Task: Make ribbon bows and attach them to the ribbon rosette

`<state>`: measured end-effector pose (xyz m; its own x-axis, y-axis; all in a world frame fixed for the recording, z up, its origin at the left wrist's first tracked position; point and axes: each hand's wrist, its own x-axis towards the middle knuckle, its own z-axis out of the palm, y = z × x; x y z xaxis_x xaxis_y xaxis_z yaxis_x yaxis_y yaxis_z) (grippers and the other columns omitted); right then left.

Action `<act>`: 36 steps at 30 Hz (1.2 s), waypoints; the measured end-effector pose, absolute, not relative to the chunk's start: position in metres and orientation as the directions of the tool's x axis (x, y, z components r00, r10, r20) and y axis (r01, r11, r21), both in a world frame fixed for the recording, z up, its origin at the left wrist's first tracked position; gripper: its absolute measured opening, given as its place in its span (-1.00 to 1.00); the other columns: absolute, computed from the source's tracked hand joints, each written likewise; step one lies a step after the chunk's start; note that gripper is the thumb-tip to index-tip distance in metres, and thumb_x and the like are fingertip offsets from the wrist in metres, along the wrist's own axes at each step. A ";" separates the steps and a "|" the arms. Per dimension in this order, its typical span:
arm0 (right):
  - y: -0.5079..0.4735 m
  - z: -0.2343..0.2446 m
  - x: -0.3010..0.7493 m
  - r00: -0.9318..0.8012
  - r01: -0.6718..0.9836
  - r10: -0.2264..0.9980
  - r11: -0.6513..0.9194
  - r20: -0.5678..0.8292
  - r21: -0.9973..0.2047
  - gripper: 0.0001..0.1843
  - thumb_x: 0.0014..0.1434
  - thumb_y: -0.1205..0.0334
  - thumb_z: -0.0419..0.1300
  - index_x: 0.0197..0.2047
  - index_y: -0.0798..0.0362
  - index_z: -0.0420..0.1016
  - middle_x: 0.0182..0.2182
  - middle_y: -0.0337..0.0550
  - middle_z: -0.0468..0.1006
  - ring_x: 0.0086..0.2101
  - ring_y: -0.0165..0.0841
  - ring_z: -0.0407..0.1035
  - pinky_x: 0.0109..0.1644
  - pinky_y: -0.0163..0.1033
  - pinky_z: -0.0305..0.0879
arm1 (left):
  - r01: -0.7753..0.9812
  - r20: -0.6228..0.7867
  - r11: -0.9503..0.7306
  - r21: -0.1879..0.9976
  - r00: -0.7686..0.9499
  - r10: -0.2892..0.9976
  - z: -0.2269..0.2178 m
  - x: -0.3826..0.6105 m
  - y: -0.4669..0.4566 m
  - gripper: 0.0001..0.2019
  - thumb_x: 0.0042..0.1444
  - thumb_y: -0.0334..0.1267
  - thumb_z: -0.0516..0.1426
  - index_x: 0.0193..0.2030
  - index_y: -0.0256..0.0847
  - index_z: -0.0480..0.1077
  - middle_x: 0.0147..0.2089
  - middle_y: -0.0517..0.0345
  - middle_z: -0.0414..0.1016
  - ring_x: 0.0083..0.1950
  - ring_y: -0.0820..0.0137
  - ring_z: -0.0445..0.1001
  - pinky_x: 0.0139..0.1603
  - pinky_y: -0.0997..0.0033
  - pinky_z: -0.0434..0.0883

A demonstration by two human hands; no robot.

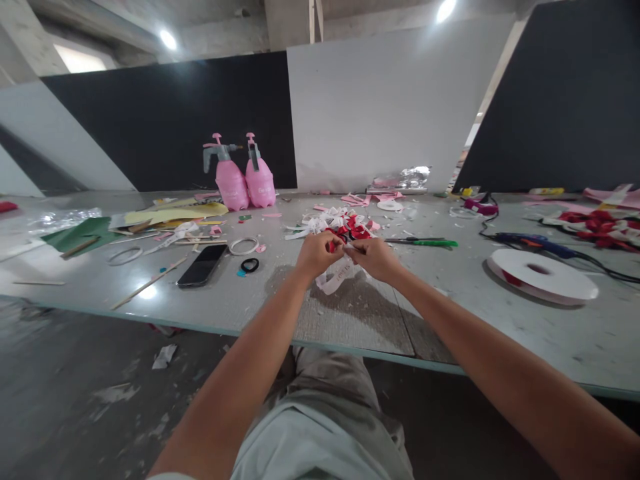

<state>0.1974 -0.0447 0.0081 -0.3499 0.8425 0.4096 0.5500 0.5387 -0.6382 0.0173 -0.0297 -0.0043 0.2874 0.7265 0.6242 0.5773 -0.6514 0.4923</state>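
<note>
My left hand point(320, 255) and my right hand point(373, 259) meet over the table, fingers pinched close together. Between them runs a white ribbon point(336, 277) with faint printed letters, its loose end curling down toward the tabletop. Right behind my hands lies a heap of red and white ribbon loops point(345, 220), partly covered by my fingers. Green-handled scissors point(435, 243) rest just right of my right hand. Exactly how the fingertips grip the ribbon is too small to make out.
Left of my hands are a black phone point(203, 265), rings of tape point(243, 246) and thin sticks point(150, 283). Two pink spray bottles point(233, 183) stand behind. At right lie a large ribbon spool point(543, 275), a blue glue gun point(533, 243) and more red-white ribbon point(600, 227).
</note>
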 end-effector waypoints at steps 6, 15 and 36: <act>-0.043 0.003 0.197 -0.379 0.583 0.776 0.623 0.505 -0.521 -0.61 0.21 0.09 0.05 -0.59 0.04 0.15 -0.66 -0.28 0.20 -0.55 -0.45 0.07 -0.44 -0.28 -0.10 | 0.593 0.604 -0.591 0.547 0.209 0.769 -0.012 0.021 -0.025 -0.85 0.12 -0.23 0.15 -0.27 -0.18 0.54 -0.36 0.20 0.55 -0.41 0.47 0.41 -0.34 0.47 0.31; -0.044 0.006 0.197 -0.328 0.514 0.768 0.633 0.550 -0.579 -0.62 0.23 0.04 0.04 -0.55 0.05 0.18 -0.62 -0.31 0.16 -0.53 -0.46 0.04 -0.42 -0.30 -0.07 | 0.515 0.627 -0.560 0.649 0.056 0.777 -0.007 0.020 -0.024 -0.75 0.23 -0.10 0.06 -0.23 -0.20 0.48 -0.34 0.16 0.53 -0.40 0.46 0.40 -0.32 0.46 0.33; -0.040 0.005 0.201 -0.316 0.537 0.805 0.588 0.502 -0.605 -0.65 0.18 0.13 0.07 -0.59 0.05 0.15 -0.65 -0.32 0.14 -0.55 -0.47 0.02 -0.45 -0.28 -0.13 | 0.520 0.655 -0.684 0.512 0.278 0.702 -0.005 0.018 -0.025 -0.76 0.20 -0.10 0.12 -0.25 -0.19 0.53 -0.28 0.14 0.52 -0.38 0.49 0.39 -0.26 0.46 0.34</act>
<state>0.2011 -0.0401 0.0053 -0.3165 0.8049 0.5019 0.5367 0.5882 -0.6049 0.0177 -0.0254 -0.0053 0.2784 0.7023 0.6552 0.5197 -0.6838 0.5122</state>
